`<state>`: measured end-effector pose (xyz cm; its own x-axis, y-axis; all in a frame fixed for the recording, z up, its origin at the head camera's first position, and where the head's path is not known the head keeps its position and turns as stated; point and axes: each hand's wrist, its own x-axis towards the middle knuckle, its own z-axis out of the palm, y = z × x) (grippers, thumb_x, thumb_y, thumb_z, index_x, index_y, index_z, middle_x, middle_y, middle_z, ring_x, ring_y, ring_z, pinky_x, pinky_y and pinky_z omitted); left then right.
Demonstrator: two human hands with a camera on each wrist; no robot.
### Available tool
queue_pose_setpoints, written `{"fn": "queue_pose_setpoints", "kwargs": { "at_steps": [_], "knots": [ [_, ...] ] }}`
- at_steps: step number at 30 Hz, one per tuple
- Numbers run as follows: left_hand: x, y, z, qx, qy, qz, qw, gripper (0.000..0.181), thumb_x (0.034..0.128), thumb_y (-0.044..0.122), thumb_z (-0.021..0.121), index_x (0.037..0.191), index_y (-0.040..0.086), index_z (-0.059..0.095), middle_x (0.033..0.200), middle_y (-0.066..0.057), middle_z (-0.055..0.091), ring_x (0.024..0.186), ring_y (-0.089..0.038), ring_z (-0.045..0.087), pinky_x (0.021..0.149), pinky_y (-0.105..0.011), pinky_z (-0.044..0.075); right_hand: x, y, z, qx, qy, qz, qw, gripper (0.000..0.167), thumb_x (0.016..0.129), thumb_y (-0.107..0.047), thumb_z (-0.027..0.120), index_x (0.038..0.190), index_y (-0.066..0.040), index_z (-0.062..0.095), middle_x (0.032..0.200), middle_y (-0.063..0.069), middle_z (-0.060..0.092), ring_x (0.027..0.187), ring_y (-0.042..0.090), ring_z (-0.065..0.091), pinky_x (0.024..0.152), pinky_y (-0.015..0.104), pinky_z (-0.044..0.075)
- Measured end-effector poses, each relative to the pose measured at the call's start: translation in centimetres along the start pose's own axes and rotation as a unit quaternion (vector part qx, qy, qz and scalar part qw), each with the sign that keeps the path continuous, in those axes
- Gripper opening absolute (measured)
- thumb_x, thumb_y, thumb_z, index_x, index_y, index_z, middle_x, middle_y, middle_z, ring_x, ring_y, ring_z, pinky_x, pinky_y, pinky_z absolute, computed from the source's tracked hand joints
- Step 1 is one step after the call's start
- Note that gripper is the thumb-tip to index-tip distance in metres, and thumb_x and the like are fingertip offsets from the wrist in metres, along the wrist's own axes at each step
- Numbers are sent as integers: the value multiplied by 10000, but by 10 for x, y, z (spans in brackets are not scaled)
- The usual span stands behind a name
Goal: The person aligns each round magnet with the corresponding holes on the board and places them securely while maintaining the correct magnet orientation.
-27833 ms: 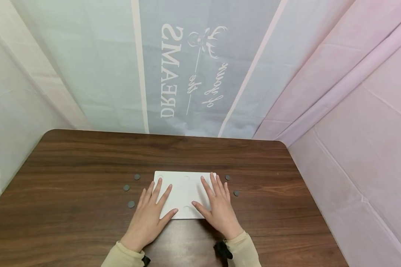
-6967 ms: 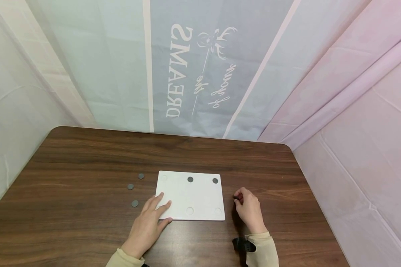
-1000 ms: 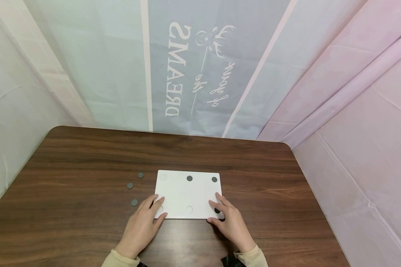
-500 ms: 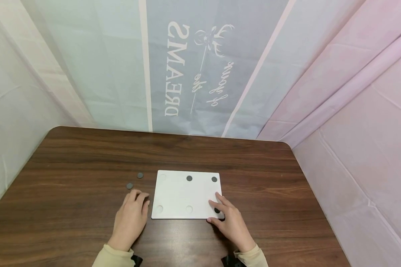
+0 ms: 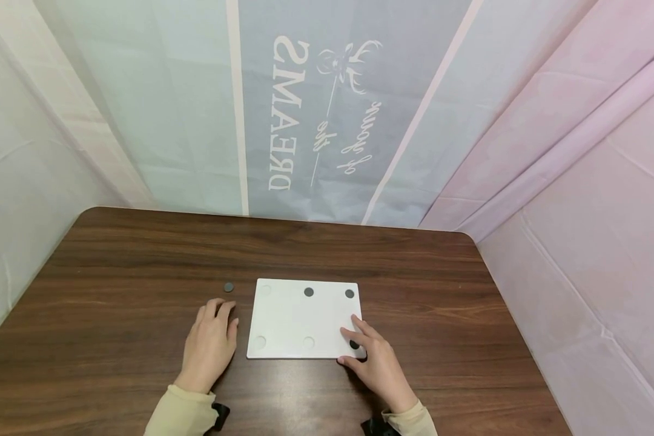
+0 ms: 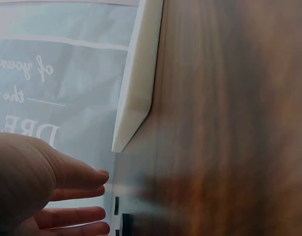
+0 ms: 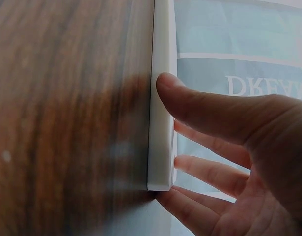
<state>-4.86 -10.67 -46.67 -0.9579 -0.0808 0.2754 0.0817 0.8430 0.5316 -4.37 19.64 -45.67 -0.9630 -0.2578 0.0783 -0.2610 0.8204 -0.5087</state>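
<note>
A white rectangular board (image 5: 291, 318) with round recesses lies on the table. Dark grey discs fill its far middle and far right recesses, and another disc (image 5: 354, 344) shows at the near right beneath the fingers. My right hand (image 5: 378, 363) grips that near right corner, thumb against the front edge and fingertips on top and side. Left of the board, my left hand (image 5: 209, 348) hovers low with loosely bent fingers and holds nothing. One loose disc (image 5: 229, 287) lies just beyond it; in the left wrist view, dark discs (image 6: 125, 224) lie close by its fingertips.
The dark wood-grain table (image 5: 414, 266) has rounded far corners. A printed fabric backdrop (image 5: 327, 121) rises behind it, and pale cloth walls (image 5: 588, 242) close in the sides. The board's left-hand and near middle recesses hold no disc.
My left hand has lifted off the board and moved left over the loose discs, covering some. Earlier, discs from the right side went into board recesses. My right hand stays at the corner.
</note>
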Motion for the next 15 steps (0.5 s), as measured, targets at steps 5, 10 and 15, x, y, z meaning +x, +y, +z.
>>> {"fn": "queue_pose_setpoints", "kwargs": {
  "at_steps": [5, 10, 15],
  "knots": [
    [9, -6, 1, -43, -221, -8, 9997, 365, 878, 49, 657, 1207, -87, 578, 1226, -264, 543, 1110, -430, 536, 789, -566, 514, 1, 0, 0, -13, -63, 43, 10000, 460, 733, -200, 835, 1161, -96, 700, 1383, 168, 533, 1258, 353, 519, 976, 479, 471],
    [16, -8, 0, -70, -352, 78, 9993, 399, 894, 70, 642, 1232, -121, 551, 1295, -319, 501, 1186, -474, 489, 884, -595, 476, 1, 0, -1, -63, -94, 31, 9999, 461, 732, -207, 837, 1158, -97, 701, 1382, 164, 535, 1254, 351, 523, 977, 481, 471],
    [24, -8, -1, -13, -505, 96, 9987, 438, 913, 83, 612, 1271, -149, 510, 1373, -358, 430, 1252, -503, 431, 968, -615, 419, 1, 1, -1, -71, -79, -6, 9999, 465, 731, -211, 837, 1160, -99, 700, 1380, 158, 538, 1252, 347, 526, 973, 477, 476]
  ]
}}
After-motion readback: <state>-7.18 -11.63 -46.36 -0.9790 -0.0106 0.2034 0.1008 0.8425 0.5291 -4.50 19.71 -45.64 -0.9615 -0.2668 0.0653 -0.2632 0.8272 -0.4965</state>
